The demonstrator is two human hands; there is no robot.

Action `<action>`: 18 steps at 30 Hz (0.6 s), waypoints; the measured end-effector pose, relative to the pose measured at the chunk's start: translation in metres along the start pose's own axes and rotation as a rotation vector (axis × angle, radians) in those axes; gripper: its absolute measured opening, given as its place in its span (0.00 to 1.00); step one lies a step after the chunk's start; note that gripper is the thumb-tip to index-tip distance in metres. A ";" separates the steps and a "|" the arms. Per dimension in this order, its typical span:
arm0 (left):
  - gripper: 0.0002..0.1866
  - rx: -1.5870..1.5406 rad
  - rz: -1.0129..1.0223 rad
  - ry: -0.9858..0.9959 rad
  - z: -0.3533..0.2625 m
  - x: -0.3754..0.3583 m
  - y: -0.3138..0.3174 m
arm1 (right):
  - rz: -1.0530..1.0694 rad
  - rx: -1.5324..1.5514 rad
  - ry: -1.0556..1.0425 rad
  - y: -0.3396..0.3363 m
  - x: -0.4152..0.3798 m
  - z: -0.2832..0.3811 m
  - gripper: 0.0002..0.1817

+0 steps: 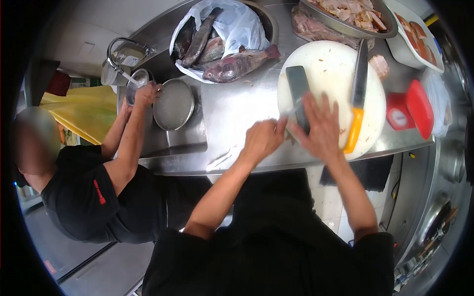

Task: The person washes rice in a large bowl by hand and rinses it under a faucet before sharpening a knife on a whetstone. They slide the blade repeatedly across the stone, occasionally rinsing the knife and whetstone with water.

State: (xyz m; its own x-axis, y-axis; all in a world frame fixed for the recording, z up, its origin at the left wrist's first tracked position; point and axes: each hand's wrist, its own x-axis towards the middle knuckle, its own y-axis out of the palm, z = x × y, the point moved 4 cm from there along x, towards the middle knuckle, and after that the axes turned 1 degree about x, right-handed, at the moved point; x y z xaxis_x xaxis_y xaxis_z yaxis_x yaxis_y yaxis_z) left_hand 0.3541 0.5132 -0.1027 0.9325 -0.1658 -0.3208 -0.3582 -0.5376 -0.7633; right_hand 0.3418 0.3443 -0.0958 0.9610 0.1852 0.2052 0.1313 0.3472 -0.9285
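Note:
A round white cutting board (323,61) lies on the steel counter in front of me. On it rests a flat, dark grey-green rectangular slab (297,81), its lower part partly covered by my right hand. My right hand (320,123) is over the slab and board, fingers stretched out and slightly blurred. My left hand (265,140) is closed at the board's left edge; whatever is in it is hidden, though a blurred greyish shape shows between it and the slab. A knife with a yellow handle (353,130) lies on the board to the right of my right hand.
Whole fish (237,65) lie in and on a white plastic bag at the back. Behind the board stands a metal bowl of cut meat (350,15). A red scale (399,112) is at right. At the left sink, another person (94,185) holds a metal container under the tap.

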 end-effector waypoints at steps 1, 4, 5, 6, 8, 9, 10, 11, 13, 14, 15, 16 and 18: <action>0.30 -0.016 0.026 -0.042 0.005 -0.007 0.000 | 0.001 0.024 0.000 -0.001 -0.009 0.007 0.42; 0.30 0.010 0.037 -0.054 0.000 0.003 -0.005 | -0.031 0.036 0.014 0.001 -0.001 -0.002 0.42; 0.30 0.031 0.003 -0.022 -0.004 0.019 -0.005 | -0.047 0.037 0.015 0.005 0.009 -0.009 0.42; 0.30 0.010 -0.009 -0.011 -0.009 0.039 -0.004 | -0.058 0.014 0.018 0.009 0.025 -0.019 0.42; 0.31 -0.019 -0.020 0.001 -0.021 0.068 -0.003 | -0.053 -0.002 0.044 0.013 0.055 -0.040 0.42; 0.31 -0.024 -0.017 -0.002 -0.025 0.078 -0.004 | -0.054 -0.011 0.055 0.013 0.063 -0.046 0.42; 0.32 -0.027 -0.018 -0.004 -0.027 0.083 -0.007 | -0.030 -0.011 0.052 0.012 0.062 -0.047 0.42; 0.31 -0.005 0.015 -0.027 -0.025 0.076 -0.008 | -0.018 0.002 0.038 0.012 0.056 -0.042 0.42; 0.31 0.032 0.079 -0.063 -0.021 0.049 -0.009 | 0.000 0.019 0.011 0.007 0.031 -0.031 0.43; 0.31 0.013 0.101 -0.088 -0.013 0.028 -0.006 | 0.028 0.060 0.012 0.003 0.015 -0.021 0.42; 0.31 -0.005 0.125 -0.110 -0.005 0.014 -0.003 | 0.054 0.100 0.017 0.000 0.001 -0.010 0.42; 0.31 -0.002 0.126 -0.111 -0.004 0.013 -0.005 | 0.075 0.151 0.033 0.000 -0.008 -0.003 0.42; 0.31 -0.006 0.128 -0.133 -0.002 0.009 -0.004 | 0.037 0.122 0.031 0.001 0.000 -0.009 0.42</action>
State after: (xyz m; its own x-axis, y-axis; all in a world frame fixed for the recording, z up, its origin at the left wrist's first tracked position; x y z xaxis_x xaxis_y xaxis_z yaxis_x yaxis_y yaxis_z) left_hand 0.3639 0.5122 -0.1018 0.8648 -0.1226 -0.4870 -0.4731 -0.5238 -0.7084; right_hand 0.3447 0.3362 -0.1000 0.9720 0.1719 0.1602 0.0671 0.4501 -0.8905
